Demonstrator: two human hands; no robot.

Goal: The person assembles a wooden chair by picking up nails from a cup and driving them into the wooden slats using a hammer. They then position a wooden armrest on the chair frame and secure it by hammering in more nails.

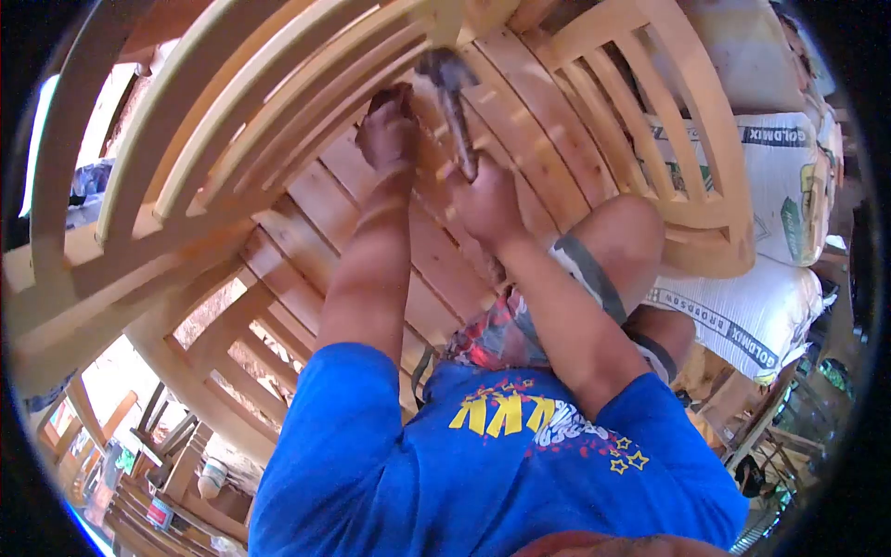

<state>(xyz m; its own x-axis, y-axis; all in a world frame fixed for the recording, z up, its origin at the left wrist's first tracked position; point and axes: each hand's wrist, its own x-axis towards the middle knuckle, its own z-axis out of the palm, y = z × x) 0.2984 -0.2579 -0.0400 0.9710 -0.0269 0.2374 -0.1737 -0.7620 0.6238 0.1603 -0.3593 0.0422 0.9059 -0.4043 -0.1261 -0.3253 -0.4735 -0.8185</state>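
Note:
My right hand (487,200) grips the handle of a hammer (452,97), whose dark head is raised over the slats of a pale wooden chair (306,195) that lies in front of me. My left hand (388,130) presses against a slat just left of the hammer head, fingers curled. Whether it pinches anything is hidden. Both arms reach out from my blue shirt (483,464). My bare knee (622,232) sits against the chair's side frame (705,139).
White sacks printed GOLDMIX (770,186) are stacked on the right behind the chair frame. More wooden furniture parts (176,464) stand at the lower left. Curved backrest rails (186,111) arch over the upper left.

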